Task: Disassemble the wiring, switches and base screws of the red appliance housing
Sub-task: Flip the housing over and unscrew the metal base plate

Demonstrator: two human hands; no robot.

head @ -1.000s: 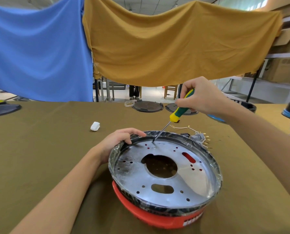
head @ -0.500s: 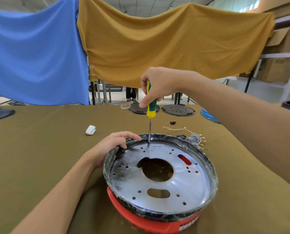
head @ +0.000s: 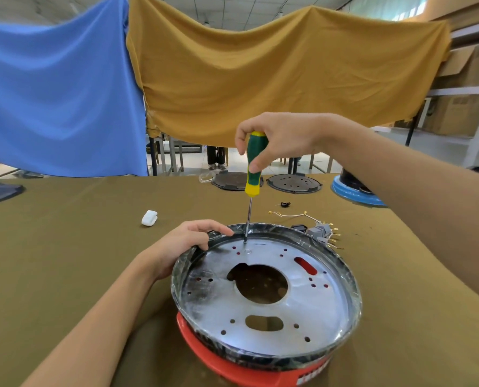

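Table [head: 65, 261] under both hands. Red appliance housing [head: 232, 367] under the left hand [head: 182, 247], which grips its far-left rim. Right hand [head: 274, 141], above, pinches the upright screwdriver [head: 252, 166], tip on the base plate [head: 302, 311]. Step: base screws. Next, likely seat tip, turn. Removed wiring [head: 320, 233] lies beyond the rim. Label illegible.
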